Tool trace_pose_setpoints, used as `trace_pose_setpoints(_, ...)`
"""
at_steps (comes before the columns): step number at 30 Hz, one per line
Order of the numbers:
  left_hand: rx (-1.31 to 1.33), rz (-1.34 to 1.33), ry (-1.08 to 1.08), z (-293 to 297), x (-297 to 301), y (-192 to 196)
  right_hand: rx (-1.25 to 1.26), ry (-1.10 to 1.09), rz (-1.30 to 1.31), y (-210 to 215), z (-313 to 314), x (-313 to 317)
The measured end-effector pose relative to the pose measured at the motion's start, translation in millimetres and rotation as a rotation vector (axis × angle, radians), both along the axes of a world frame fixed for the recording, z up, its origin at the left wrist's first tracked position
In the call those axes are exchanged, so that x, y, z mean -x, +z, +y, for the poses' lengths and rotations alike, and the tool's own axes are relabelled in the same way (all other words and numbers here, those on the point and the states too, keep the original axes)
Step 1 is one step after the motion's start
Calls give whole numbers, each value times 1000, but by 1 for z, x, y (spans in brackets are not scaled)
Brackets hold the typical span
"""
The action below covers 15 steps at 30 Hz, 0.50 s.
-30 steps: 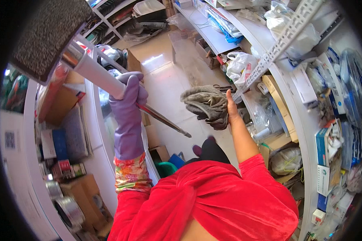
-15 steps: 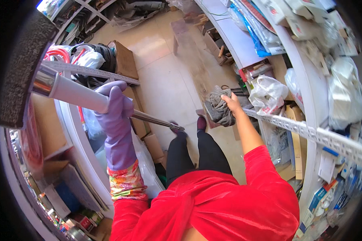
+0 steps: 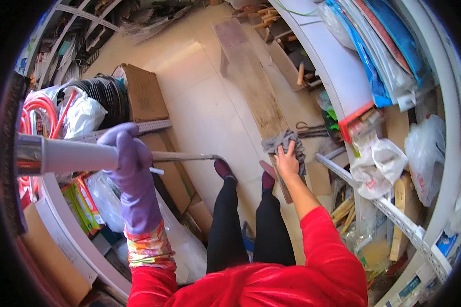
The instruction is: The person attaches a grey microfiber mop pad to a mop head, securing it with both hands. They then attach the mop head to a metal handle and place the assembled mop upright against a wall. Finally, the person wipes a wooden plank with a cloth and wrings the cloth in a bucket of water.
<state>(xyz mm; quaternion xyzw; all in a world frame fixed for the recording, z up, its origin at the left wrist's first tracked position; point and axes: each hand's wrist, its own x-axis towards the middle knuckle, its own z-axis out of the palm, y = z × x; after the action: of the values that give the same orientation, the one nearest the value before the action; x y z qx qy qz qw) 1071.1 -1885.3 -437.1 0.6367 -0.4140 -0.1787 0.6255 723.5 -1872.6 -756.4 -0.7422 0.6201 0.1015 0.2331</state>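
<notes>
My left hand [image 3: 129, 161], in a purple rubber glove with a flowered cuff, is closed round a long pole [image 3: 79, 155]. The pole has a white sleeve and a thin metal end that reaches past my left foot. A dark, wide head [image 3: 14, 153] on it shows at the left rim, its kind unclear. My bare right hand [image 3: 287, 162] presses a crumpled grey cloth [image 3: 287, 138] against the near end of a low wooden bench [image 3: 256, 89], fingers over the cloth.
Cardboard boxes [image 3: 144, 97], a black coil [image 3: 112, 100] and red hose [image 3: 40, 110] crowd the left shelves. At the right stand a white shelf with a perforated metal rail [image 3: 389, 209], plastic bags [image 3: 378, 166] and wooden-handled tools [image 3: 301, 74]. Tiled floor [image 3: 210, 107] lies between.
My right hand has brought the bunched cloth down onto the bench, where it lies flatter. The pole has swung nearer level, its dark head moving toward the left rim. The view has shifted.
</notes>
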Motion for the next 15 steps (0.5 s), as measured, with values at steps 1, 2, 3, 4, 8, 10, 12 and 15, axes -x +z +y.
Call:
trace_pose_setpoints(1, 20, -10, -22, -1, -6, -15, -2, -12, -34, -1, -5, 1)
trace_pose_setpoints(2, 41, -19, -44, -4, -13, -27, -4, -23, -68, -4, -13, -3)
trace_pose_setpoints(3, 17, -4, -26, -6, -18, -35, 67, -11, -118, -11, -25, -9)
trace_pose_setpoints(4, -3, 8, -7, -10, -24, -42, 52, 11, -114, -8, -45, -22)
trace_pose_setpoints(8, -19, 81, 44, -30, -51, -60, 53, 126, -117, -8, -129, -93)
trace_pose_setpoints(10, -51, -169, -17, -29, -70, -60, 96, 185, -106, -12, -171, -130)
trace_pose_setpoints(12, -1, -641, -56, -29, -83, -69, 131, 211, -83, -16, -212, -163)
trace_pose_setpoints(15, 6, -363, -35, -23, -82, -74, 107, 249, -63, -11, -278, -212)
